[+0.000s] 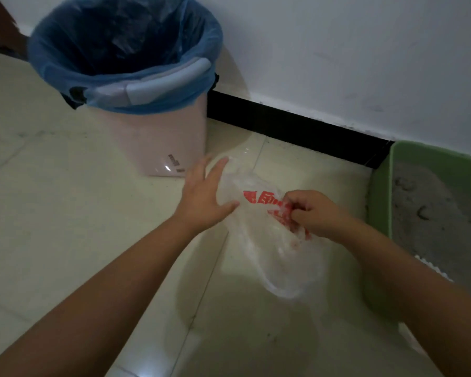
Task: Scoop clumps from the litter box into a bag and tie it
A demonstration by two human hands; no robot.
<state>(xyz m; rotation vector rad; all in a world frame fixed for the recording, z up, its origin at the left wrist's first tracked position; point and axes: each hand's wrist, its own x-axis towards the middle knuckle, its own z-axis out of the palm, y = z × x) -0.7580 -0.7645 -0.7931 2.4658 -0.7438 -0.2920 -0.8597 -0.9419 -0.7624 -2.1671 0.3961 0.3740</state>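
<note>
While the right hand (314,212) pinches a bunched fold of the bag (272,240) between curled fingers (297,213) and thumb, the left hand (206,198) lies spread against the bag's upper left edge, its fingers straight and fanned, thumb stretched toward the red print (259,198). That hand grips nothing; it only touches the thin plastic. The bag is clear and limp, hanging between the two hands and trailing down toward the floor (65,240), with red lettering crumpled near the right hand's pinch. Whether its lower end rests on the tiles cannot be told through the blur.

To the right, a green litter box (381,213) stands against the wall (337,50), grey litter (430,213) heaped inside with a few dark marks in its surface. Something white and ridged (433,268) shows at its near edge, partly hidden by the right forearm.

Beyond the left hand stands a pale pink bin (161,142) lined with a blue liner (120,44) folded over the rim, a pale handle lying under the liner at the front. A black skirting (297,131) runs along the foot of the wall behind the bin and box.
</note>
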